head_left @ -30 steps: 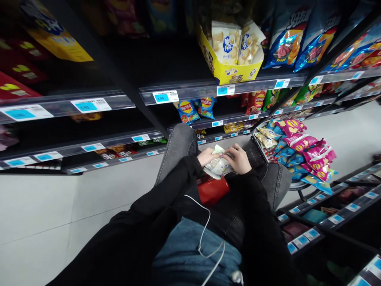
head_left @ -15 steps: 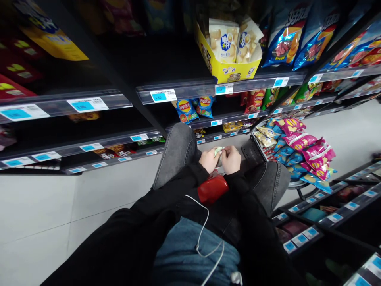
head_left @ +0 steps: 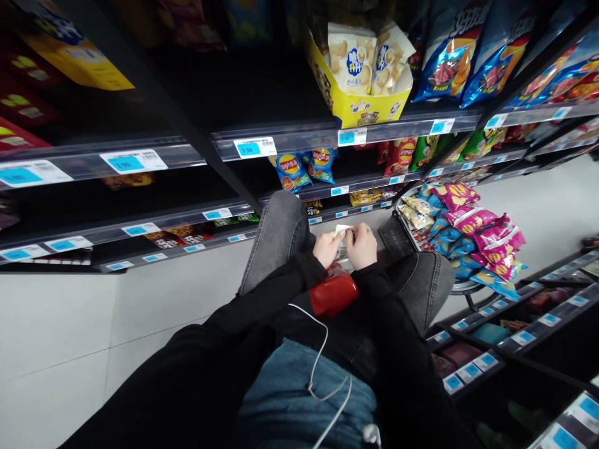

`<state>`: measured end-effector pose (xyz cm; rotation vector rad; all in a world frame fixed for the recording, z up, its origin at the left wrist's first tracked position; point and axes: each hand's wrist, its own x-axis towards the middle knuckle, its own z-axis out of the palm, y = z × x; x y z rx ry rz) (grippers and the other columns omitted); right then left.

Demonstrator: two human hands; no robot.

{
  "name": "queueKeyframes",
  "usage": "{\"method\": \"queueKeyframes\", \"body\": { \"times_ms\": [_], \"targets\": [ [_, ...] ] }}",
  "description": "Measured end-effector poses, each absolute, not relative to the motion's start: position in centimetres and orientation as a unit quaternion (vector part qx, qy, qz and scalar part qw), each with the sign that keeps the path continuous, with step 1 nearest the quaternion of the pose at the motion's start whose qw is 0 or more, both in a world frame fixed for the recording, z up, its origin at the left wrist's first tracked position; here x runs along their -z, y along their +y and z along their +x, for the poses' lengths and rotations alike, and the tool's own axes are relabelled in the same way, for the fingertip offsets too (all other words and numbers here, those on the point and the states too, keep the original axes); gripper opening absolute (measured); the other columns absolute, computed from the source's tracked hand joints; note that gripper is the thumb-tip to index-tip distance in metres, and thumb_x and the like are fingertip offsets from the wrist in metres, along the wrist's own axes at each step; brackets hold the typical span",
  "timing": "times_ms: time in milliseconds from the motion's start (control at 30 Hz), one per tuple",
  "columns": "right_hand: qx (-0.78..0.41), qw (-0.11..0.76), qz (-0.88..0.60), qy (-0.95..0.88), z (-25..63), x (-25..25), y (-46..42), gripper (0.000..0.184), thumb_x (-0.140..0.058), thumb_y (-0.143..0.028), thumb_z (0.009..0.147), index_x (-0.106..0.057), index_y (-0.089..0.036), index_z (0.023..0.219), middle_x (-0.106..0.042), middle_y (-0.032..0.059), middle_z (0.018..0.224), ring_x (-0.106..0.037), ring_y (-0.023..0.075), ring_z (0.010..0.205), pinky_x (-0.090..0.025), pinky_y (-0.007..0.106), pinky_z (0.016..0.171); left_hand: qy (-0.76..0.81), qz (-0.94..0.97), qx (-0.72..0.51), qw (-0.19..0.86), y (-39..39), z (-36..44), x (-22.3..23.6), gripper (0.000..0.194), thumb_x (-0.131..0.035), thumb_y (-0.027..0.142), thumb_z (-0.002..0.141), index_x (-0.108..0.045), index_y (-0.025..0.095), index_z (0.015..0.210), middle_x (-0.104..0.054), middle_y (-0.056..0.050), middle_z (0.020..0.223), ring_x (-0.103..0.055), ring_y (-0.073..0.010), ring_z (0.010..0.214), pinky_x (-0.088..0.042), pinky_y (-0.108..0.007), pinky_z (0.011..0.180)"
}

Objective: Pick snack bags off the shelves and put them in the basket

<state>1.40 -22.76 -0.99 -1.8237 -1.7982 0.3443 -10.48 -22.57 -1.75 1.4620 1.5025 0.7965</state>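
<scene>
My left hand (head_left: 325,249) and my right hand (head_left: 363,246) meet between my knees, fingers pinched together. Between them is a small pale green-and-white piece (head_left: 343,229), gripped at its edges; it looks like paper or a thin wrapper, but its kind is unclear. Just below the fingers, partly hidden by them, a greyish, see-through-looking object (head_left: 343,251) shows. Nearer my body, a glossy red object (head_left: 333,294) lies between my forearms; its kind cannot be made out.
At right stands a trolley heaped with chip bags (head_left: 486,227). Ahead, a shelf (head_left: 290,138) carries a yellow box of snack packets (head_left: 372,112) and blue chip bags (head_left: 452,53). Another low shelf (head_left: 519,343) runs along the right. A white cable (head_left: 322,349) hangs over my front.
The pale green-and-white piece now shows more above my fingers, and my right hand has shifted slightly. The camera view has moved a little; the shelves and trolley stay as they were.
</scene>
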Motion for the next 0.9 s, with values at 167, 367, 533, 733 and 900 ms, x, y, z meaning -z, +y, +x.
{"method": "queueKeyframes", "body": {
  "times_ms": [167, 367, 533, 733, 900],
  "targets": [
    [-0.101, 0.283, -0.604, -0.738, 2.0, 1.2, -22.9, 0.026, -0.05, -0.036, 0.082, -0.051, -0.013, 0.095, -0.052, 0.0134, 0.091, -0.048, 0.0257, 0.088, -0.041, 0.042, 0.08, 0.589, 0.43, -0.41, 0.547, -21.6, -10.5, 2.4, 0.035, -0.05, 0.041, 0.082, -0.063, 0.011, 0.069, -0.061, -0.003, 0.057, -0.06, -0.0168, 0.065, -0.045, -0.025, 0.065],
    [-0.063, 0.267, -0.598, -0.753, 1.6, 1.0, -23.4, 0.041, -0.054, -0.043, 0.08, -0.053, -0.011, 0.105, -0.049, 0.0162, 0.098, -0.044, 0.029, 0.096, -0.04, 0.046, 0.084, 0.459, 0.102, -0.532, 0.704, -19.6, -11.1, 2.4, 0.043, -0.047, 0.045, 0.086, -0.057, 0.009, 0.107, -0.069, -0.011, 0.085, -0.066, -0.019, 0.08, -0.051, -0.032, 0.077],
    [-0.1, 0.287, -0.572, -0.762, 1.4, 1.1, -23.6, 0.053, -0.056, -0.044, 0.079, -0.048, -0.011, 0.119, -0.049, 0.017, 0.107, -0.046, 0.0276, 0.103, -0.043, 0.042, 0.088, 0.412, 0.07, -0.515, 0.749, -19.6, -11.8, 2.2, 0.046, -0.042, 0.047, 0.088, -0.054, 0.011, 0.115, -0.068, -0.012, 0.099, -0.065, -0.0213, 0.089, -0.052, -0.036, 0.083],
    [-0.097, 0.286, -0.563, -0.769, 2.9, 1.6, -23.0, 0.048, -0.053, -0.04, 0.082, -0.05, -0.012, 0.12, -0.052, 0.0157, 0.106, -0.051, 0.0255, 0.1, -0.044, 0.039, 0.087, 0.343, 0.145, -0.445, 0.815, -20.8, -11.8, 1.9, 0.038, -0.063, 0.016, 0.076, -0.057, 0.011, 0.113, -0.067, -0.013, 0.103, -0.065, -0.0228, 0.091, -0.052, -0.038, 0.084],
    [-0.076, 0.233, -0.567, -0.786, 3.0, 1.5, -22.9, 0.055, -0.054, -0.043, 0.081, -0.048, -0.011, 0.125, -0.055, 0.0184, 0.109, -0.051, 0.0292, 0.1, -0.043, 0.043, 0.086, 0.367, 0.172, -0.472, 0.783, -20.8, -11.5, 1.7, 0.045, -0.066, 0.009, 0.07, -0.058, 0.012, 0.114, -0.068, -0.013, 0.102, -0.065, -0.0236, 0.091, -0.054, -0.037, 0.081]
  ]
}}
